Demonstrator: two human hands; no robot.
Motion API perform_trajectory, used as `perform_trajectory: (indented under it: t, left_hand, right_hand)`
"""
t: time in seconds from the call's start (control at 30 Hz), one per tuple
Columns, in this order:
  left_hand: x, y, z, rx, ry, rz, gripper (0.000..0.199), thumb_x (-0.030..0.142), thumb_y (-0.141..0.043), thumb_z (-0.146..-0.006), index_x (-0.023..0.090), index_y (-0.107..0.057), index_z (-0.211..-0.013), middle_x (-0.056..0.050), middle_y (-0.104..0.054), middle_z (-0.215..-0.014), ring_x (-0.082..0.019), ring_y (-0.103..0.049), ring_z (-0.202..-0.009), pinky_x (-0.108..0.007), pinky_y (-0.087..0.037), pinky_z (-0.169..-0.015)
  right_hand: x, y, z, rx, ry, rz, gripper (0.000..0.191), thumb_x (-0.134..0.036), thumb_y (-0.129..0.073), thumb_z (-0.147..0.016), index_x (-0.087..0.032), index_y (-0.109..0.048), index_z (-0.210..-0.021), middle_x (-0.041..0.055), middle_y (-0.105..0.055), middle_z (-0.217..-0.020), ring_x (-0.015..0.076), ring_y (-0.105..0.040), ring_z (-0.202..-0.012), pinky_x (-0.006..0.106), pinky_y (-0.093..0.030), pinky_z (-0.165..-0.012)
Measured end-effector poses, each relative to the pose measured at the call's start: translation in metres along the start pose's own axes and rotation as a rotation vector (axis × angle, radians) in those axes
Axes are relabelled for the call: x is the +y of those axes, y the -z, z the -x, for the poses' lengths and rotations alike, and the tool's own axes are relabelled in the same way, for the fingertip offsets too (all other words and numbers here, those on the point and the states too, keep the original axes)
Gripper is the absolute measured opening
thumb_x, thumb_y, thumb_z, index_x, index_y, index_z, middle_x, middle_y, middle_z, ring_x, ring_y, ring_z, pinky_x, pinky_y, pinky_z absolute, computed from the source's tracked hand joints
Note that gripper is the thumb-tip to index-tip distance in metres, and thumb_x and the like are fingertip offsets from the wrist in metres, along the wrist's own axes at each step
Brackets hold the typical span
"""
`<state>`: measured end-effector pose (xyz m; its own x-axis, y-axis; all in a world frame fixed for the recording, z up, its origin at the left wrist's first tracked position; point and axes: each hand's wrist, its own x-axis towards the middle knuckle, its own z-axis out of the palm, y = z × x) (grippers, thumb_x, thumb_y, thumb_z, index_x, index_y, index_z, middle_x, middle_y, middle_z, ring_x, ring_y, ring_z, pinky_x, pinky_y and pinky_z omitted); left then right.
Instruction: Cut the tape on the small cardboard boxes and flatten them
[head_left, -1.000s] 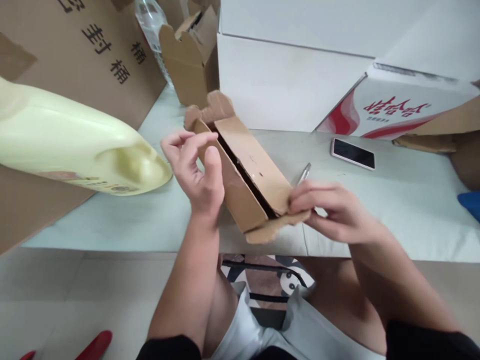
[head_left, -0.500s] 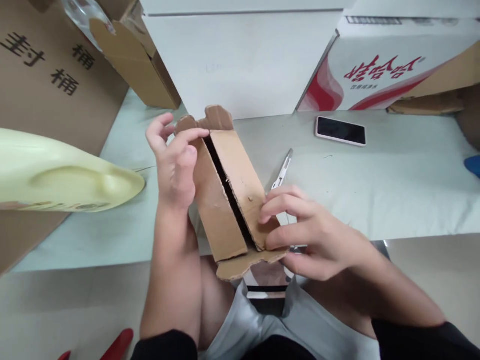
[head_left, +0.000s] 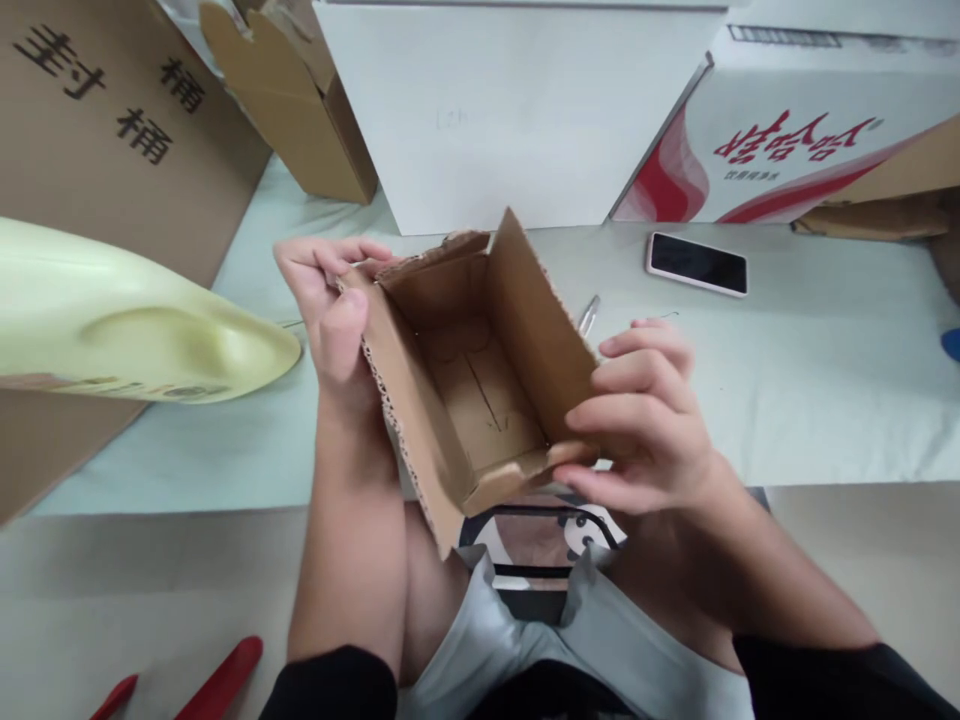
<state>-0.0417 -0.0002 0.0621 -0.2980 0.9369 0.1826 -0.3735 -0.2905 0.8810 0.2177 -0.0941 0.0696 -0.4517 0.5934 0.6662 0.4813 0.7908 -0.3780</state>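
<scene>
A small brown cardboard box (head_left: pixel 495 400) is held above the table's front edge, its flaps spread and its inside showing bare cardboard with a slit along the bottom. My left hand (head_left: pixel 330 310) grips the flap at its left side, thumb on the inner face and fingers behind. At the right, my right hand (head_left: pixel 645 420) pinches the right flap and near corner between thumb and fingers. A knife (head_left: pixel 589 315) lies on the table behind the box, mostly hidden by the right flap.
A phone (head_left: pixel 697 264) lies at the back right of the table (head_left: pixel 825 380). White cartons (head_left: pixel 517 110) stand behind. On the left are a pale yellow bottle (head_left: pixel 142 310), a large brown carton (head_left: pixel 112 190) and a small open box (head_left: pixel 300 110).
The box's two long flaps, nearly closed before, now stand opened outward, showing the inside. Both hands have moved with the flaps, and the knife is more covered.
</scene>
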Motion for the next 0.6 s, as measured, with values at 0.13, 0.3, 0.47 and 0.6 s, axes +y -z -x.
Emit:
perform_trajectory:
  t: [0.13, 0.3, 0.47, 0.6]
  left_hand:
    - [-0.01, 0.008, 0.007, -0.171, -0.238, 0.013, 0.048, 0.043, -0.089, -0.074, 0.027, -0.052, -0.099, -0.002, -0.074, -0.088, -0.022, -0.071, -0.083, -0.038, -0.052, -0.087]
    - [-0.028, 0.02, -0.001, -0.223, -0.359, -0.059, 0.045, 0.061, -0.075, -0.088, 0.028, -0.056, -0.112, 0.002, -0.072, -0.082, -0.019, -0.061, -0.073, -0.033, -0.045, -0.072]
    - [-0.039, 0.031, -0.007, -0.265, -0.402, -0.289, 0.053, 0.064, -0.077, -0.087, 0.031, -0.059, -0.124, -0.002, -0.068, -0.097, -0.023, -0.065, -0.092, -0.04, -0.052, -0.088]
    - [-0.038, 0.034, -0.006, -0.311, -0.435, -0.529, 0.042, 0.059, -0.078, -0.087, 0.034, -0.071, -0.119, -0.007, -0.067, -0.126, -0.031, -0.065, -0.121, -0.051, -0.051, -0.111]
  right_hand:
    - [0.007, -0.006, 0.004, 0.114, -0.055, 0.041, 0.044, -0.036, -0.083, -0.087, -0.037, -0.062, -0.125, 0.0045, -0.064, -0.096, 0.0307, -0.063, -0.104, 0.055, -0.055, -0.096]
    - [0.005, -0.023, 0.003, 0.094, -0.061, -0.162, 0.054, -0.021, -0.074, -0.092, -0.037, -0.053, -0.14, 0.0073, -0.065, -0.128, 0.0245, -0.069, -0.111, 0.045, -0.063, -0.092]
    - [0.01, -0.025, 0.004, -0.148, -0.031, -0.216, 0.045, -0.059, -0.07, -0.096, -0.028, -0.064, -0.128, 0.0091, -0.077, -0.122, 0.0283, -0.071, -0.117, 0.05, -0.057, -0.106]
    - [0.013, -0.025, 0.005, -0.227, -0.053, -0.301, 0.049, -0.065, -0.059, -0.099, -0.026, -0.067, -0.128, 0.0109, -0.076, -0.129, 0.0303, -0.067, -0.128, 0.053, -0.052, -0.116]
